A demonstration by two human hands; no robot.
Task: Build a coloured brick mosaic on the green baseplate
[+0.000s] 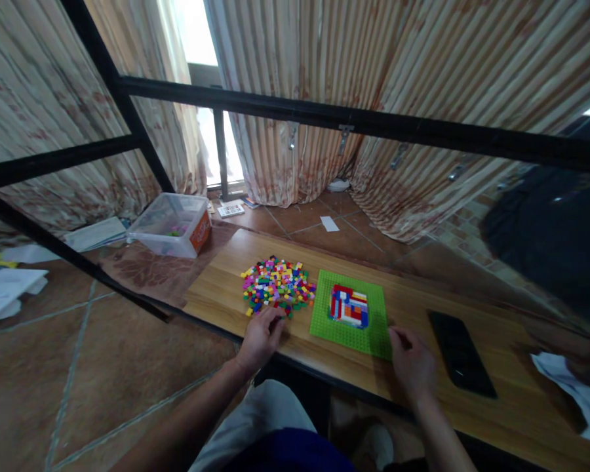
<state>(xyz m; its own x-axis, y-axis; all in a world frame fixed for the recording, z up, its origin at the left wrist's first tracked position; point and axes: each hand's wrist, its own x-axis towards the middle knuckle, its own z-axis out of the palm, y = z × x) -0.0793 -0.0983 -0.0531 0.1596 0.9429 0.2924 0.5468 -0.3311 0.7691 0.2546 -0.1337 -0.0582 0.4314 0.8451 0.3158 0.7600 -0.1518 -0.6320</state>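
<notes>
A heap of small coloured bricks (276,286) lies on the wooden table (417,308). To its right sits a green baseplate (351,331) with a patch of red, white and blue bricks (349,305) built in its middle. My left hand (261,336) rests at the near edge of the heap, fingers curled down onto the bricks there; what it grips is hidden. My right hand (413,362) lies on the table at the baseplate's near right corner, fingers bent and touching the plate's edge.
A black phone (461,353) lies flat to the right of the baseplate. White cloth or paper (577,392) sits at the far right. A clear plastic box (172,224) stands on the floor behind the table, with papers (10,286) to the left. A black metal frame (324,118) crosses above.
</notes>
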